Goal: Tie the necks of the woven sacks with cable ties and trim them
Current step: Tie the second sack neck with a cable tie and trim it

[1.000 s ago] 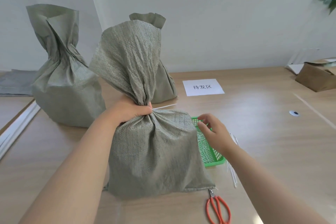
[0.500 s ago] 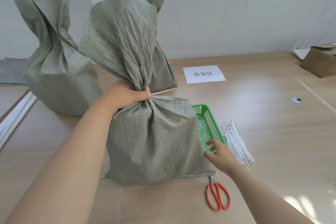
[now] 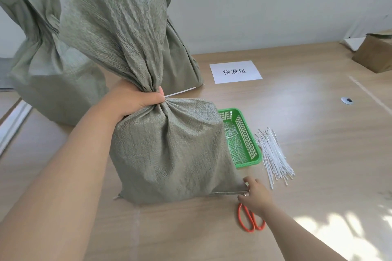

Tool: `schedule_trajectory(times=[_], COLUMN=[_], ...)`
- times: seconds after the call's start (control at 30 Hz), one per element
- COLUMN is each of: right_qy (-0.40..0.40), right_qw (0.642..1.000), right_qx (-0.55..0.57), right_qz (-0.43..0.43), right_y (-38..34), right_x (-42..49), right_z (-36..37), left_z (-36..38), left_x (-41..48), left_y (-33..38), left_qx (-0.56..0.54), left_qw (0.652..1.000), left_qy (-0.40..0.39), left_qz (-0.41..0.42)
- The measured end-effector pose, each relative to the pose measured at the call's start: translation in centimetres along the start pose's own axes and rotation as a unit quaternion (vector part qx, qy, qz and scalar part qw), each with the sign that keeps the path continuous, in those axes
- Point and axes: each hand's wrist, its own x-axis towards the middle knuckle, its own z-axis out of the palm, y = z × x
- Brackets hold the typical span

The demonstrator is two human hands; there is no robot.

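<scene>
A grey-green woven sack (image 3: 174, 150) stands in front of me on the wooden table. My left hand (image 3: 135, 101) grips its gathered neck, and the white tail of a cable tie (image 3: 182, 92) sticks out to the right of that grip. My right hand (image 3: 255, 196) is down at the sack's bottom right corner, fingers curled over the blade end of the orange-handled scissors (image 3: 251, 221), which lie flat on the table. A loose bundle of white cable ties (image 3: 273, 159) lies to the right.
A green plastic basket (image 3: 248, 140) holding cut tie ends sits behind the sack's right side. Two more sacks (image 3: 48, 82) (image 3: 180, 59) stand at the back left. A paper label (image 3: 235, 71) and a cardboard box (image 3: 375, 55) lie farther back right.
My right hand moved from the green basket down toward me onto the scissors. My left hand kept its grip on the sack's neck. The camera tilted downward.
</scene>
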Motion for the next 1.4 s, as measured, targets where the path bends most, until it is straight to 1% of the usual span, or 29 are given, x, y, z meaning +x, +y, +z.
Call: schedule_trajectory(times=[0.13,0.33,0.63,0.9,1.13,1.3,1.4], right_qy=[-0.003,-0.028,-0.002,0.05,0.073,0.11,0.136], right_qw=[1.0,0.997,0.993,0.994,0.993,0.992,0.989], right_qx=[-0.013,-0.05,-0.103,-0.077,-0.063,-0.03,-0.005], right_qz=[0.016,0.047,0.055,0.053,0.063,0.06,0.055], right_y=[0.9,2.2,2.2,2.6,2.8,3.2,3.6], right_x=[-0.1,-0.2,0.3,-0.6,-1.9,-3.3,-4.2], right_z=[0.8,2.4,3.5,4.0,3.1,2.2,1.5], left_z=[0.2,0.3,0.0,0.2,0.1,0.2,0.2], left_x=[0.3,0.8,1.2,0.8,0.3,-0.4,-0.7], left_y=[-0.2,-0.4,-0.8,-1.0,-0.9,-0.6,-0.5], left_qx=[-0.019,-0.033,-0.022,-0.029,-0.02,-0.024,-0.016], left_qw=[1.0,0.999,1.0,1.0,1.0,1.0,0.999], left_qy=[0.004,-0.005,-0.011,-0.008,-0.014,-0.013,-0.021], left_qz=[0.003,0.003,-0.001,0.003,0.013,0.008,0.022])
